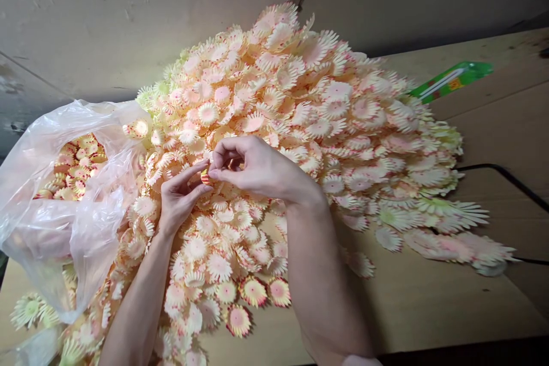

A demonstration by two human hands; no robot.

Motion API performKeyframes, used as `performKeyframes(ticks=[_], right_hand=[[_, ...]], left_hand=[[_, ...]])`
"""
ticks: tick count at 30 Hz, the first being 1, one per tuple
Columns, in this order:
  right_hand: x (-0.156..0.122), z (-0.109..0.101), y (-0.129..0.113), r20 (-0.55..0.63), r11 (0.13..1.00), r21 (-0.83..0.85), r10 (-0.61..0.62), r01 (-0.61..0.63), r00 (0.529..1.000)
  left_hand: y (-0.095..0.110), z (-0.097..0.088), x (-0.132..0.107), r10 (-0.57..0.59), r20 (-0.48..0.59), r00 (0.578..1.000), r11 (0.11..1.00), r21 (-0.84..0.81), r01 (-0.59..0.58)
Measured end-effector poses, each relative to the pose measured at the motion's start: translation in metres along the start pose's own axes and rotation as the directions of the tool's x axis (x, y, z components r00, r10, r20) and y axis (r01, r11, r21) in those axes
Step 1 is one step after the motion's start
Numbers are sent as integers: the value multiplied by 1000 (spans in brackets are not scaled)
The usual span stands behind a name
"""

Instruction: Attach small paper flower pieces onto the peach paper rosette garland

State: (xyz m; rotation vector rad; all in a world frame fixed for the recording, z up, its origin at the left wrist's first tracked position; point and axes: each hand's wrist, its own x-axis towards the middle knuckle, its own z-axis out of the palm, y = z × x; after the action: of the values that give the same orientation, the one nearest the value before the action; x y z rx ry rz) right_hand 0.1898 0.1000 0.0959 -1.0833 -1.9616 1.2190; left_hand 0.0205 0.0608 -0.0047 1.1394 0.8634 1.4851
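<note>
Over a big heap of pale pink and cream artificial flower petals (274,108), both hands meet near the middle of the view. Between the thumb and fingers of my left hand (182,194) is a small red-and-yellow petal piece (205,176), its edge facing me. My right hand (253,168) has its thumb and forefinger pinched together at the top of that same piece; whether it grips the piece or something thinner is hidden by the fingers. Three darker red-edged flower pieces (253,291) lie on the table below the hands.
A clear plastic bag (38,143) holding several small red-edged flower pieces stands at the left. A green packet (457,81) lies behind the heap at the right. A black cable (510,178) runs over cardboard (497,131) there. The wall (150,23) rises behind the wooden table (412,303).
</note>
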Motion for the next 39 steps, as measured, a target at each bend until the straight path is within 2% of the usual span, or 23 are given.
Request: performKeyframes(ticks=[39], right_hand=[[-2,-1,-2,32,1000,-27,2,-1,999]], left_hand=[[-1,-1,-1,-26,11,1000,1000,-1,26]])
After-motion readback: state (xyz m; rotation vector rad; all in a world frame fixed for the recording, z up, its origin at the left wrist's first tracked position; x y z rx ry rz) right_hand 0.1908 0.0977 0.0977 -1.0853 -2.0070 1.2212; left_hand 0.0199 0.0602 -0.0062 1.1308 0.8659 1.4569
